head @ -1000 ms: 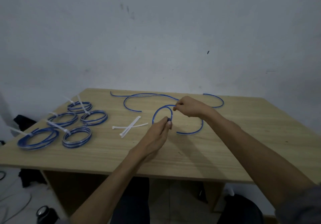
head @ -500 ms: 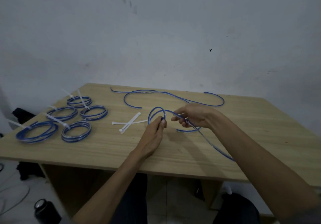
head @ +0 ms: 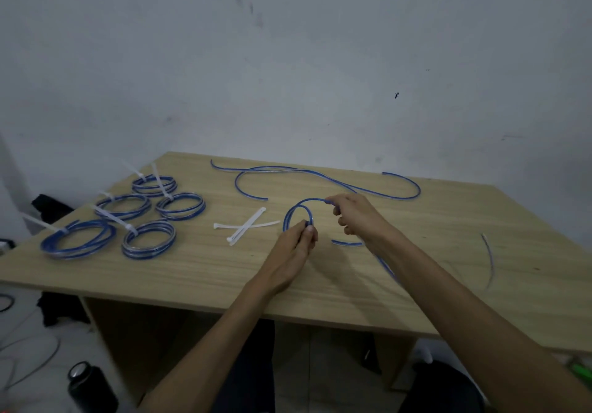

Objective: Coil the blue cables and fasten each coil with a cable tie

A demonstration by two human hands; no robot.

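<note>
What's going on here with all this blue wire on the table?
A person is winding a blue cable into a small loop over a wooden table. The left hand pinches the loop at its bottom while the right hand holds the cable at the top. Five finished coils, each with a white tie, lie at the left. Loose cable ties lie beside the loop, and more uncoiled cable lies at the back.

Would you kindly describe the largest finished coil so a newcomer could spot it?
Look at the wooden table, at its left end where five tied blue coils cluster. The largest coil lies nearest the left edge; it is the widest ring, and its white tie tail points off the table.
</note>
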